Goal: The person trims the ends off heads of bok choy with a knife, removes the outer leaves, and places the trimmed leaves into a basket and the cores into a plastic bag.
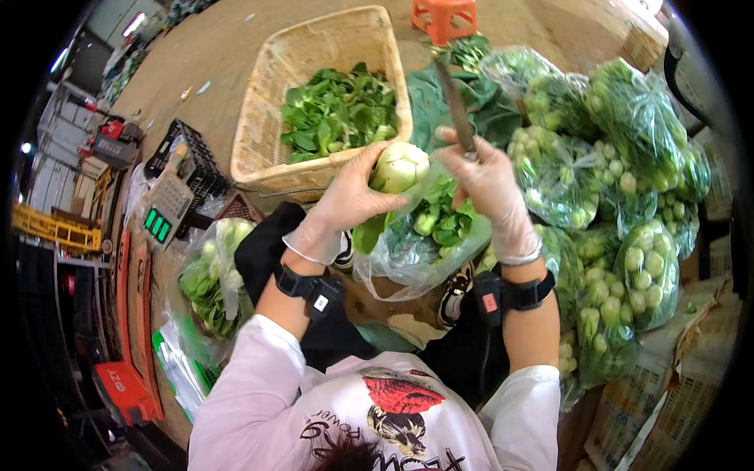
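Bok choy (400, 166) sits in my left hand (351, 191), out in front of my chest, above the clear bag (386, 275) between my feet. Long axis tilted: pale base up and to the right, leaves hanging down and left. Left fingers clamped round it, thumb on the near side, fingertips behind hidden.

Knife (453, 98) in my right hand (488, 177), fingers closed on the handle. Blade points away from me and slightly left, not across the stalk. Base lies just left of the right fingertips; blade apart from it, up and to the right. Left hand is the nearer, being on it; any depth gap to the right, cannot tell.

Count: one bok choy held, one knife, two gloved hands, two wrist straps (310, 292). One open bag with several greens (440, 224) inside, overlapping. One crate (330, 49) beyond, leaves (338, 110) too heaped to count. One stool (444, 21), one scale (167, 210). One filled bag (210, 275) by my left leg; many full bags (648, 271) to the right, overlapping, no sure number.
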Demonstrator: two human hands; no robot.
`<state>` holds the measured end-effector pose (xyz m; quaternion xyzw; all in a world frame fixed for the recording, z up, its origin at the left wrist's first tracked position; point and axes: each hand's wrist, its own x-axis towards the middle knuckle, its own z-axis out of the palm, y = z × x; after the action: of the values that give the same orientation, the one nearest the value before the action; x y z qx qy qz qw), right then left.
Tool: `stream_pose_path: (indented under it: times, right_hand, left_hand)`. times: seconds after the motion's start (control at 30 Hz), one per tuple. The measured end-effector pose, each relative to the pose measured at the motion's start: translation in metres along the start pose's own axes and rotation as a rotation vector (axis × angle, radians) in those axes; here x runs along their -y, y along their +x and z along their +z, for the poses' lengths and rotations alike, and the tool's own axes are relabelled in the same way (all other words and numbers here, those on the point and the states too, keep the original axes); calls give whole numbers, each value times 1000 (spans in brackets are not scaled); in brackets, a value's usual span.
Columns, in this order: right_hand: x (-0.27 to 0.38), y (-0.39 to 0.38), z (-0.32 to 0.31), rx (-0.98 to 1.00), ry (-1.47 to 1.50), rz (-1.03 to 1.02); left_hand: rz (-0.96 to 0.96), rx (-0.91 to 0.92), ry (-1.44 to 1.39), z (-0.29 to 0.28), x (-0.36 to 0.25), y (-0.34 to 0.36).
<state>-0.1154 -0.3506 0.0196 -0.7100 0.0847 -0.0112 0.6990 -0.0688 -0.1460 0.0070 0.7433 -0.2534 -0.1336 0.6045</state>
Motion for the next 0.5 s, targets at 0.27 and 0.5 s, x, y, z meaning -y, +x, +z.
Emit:
stream_pose_path:
  times: [0.27,0.5]
  right_hand:
    - [-18,19,83,-215,-878,-647]
    - [-17,51,116,-182,-986,-711]
  left_hand:
    - [125,-73,375,-66,-4,13]
    - [84,-213,223,-76,17,17]
